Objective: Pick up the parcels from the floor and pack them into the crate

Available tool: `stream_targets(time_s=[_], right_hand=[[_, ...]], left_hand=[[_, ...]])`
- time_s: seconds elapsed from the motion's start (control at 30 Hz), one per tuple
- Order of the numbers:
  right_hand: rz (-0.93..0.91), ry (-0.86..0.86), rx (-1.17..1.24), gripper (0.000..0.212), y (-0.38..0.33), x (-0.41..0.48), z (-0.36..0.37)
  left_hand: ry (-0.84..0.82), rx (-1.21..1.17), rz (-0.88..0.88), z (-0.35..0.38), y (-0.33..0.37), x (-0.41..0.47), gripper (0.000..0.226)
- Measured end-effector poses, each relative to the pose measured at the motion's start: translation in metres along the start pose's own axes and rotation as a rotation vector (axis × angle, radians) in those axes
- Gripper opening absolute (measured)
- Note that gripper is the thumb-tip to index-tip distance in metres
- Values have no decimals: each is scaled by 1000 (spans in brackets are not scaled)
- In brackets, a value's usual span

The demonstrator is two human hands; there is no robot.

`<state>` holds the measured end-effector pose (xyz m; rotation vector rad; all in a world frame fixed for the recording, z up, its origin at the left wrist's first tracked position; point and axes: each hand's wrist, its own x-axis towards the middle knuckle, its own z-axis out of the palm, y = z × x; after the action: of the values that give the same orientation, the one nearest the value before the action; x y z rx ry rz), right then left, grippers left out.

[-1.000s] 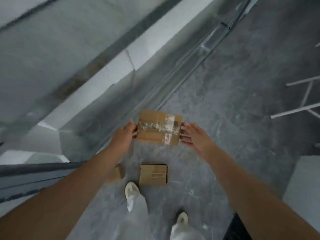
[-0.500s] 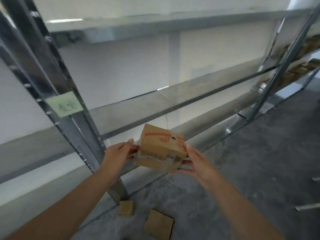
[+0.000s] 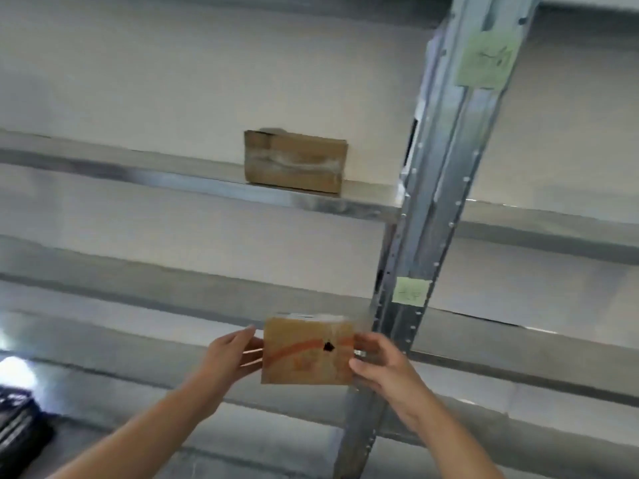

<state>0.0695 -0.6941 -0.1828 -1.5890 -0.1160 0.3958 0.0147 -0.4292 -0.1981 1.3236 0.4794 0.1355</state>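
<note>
I hold a small brown cardboard parcel [image 3: 307,352] with a red stripe and a black mark on its facing side. My left hand [image 3: 235,356] presses its left edge and my right hand [image 3: 378,361] grips its right edge. The parcel is raised in front of a metal shelving rack. A second brown taped parcel [image 3: 295,161] rests on a higher shelf [image 3: 193,183] above it. No crate can be made out with certainty.
A perforated grey metal upright [image 3: 432,209] with two pale green labels stands just right of the held parcel. Horizontal shelf beams run across the view. A dark object [image 3: 17,430] sits at the lower left edge.
The view has swung up from the floor to the rack. Both hands have lifted the parcel and turned its striped face towards me; the floor parcels are out of sight.
</note>
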Motion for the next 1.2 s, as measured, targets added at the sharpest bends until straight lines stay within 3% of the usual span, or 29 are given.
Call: stream_targets(time_s=[0.17, 0.23, 0.37, 0.5, 0.7, 0.93, 1.03, 1.2], right_hand=[[52, -255, -85, 49, -11, 49, 173], [81, -314, -115, 50, -8, 60, 252], [117, -394, -124, 19, 10, 68, 399], [145, -490, -74, 10, 34, 71, 517], [239, -603, -97, 7, 70, 75, 630], [296, -678, -189, 8, 128, 131, 715], [327, -749, -294, 18, 161, 160, 758], [353, -822, -399, 66, 180, 214, 846]], left_hand=[[255, -239, 59, -162, 16, -14, 26], [338, -304, 83, -230, 16, -24, 35], [485, -377, 93, -356, 7, -47, 28], [610, -316, 90, -453, -6, -69, 20], [755, -299, 41, -548, -33, -74, 6], [863, -236, -6, -610, -59, -36, 17], [947, -231, -112, -641, -79, -11, 17], [1035, -158, -274, -713, -79, 53, 13]])
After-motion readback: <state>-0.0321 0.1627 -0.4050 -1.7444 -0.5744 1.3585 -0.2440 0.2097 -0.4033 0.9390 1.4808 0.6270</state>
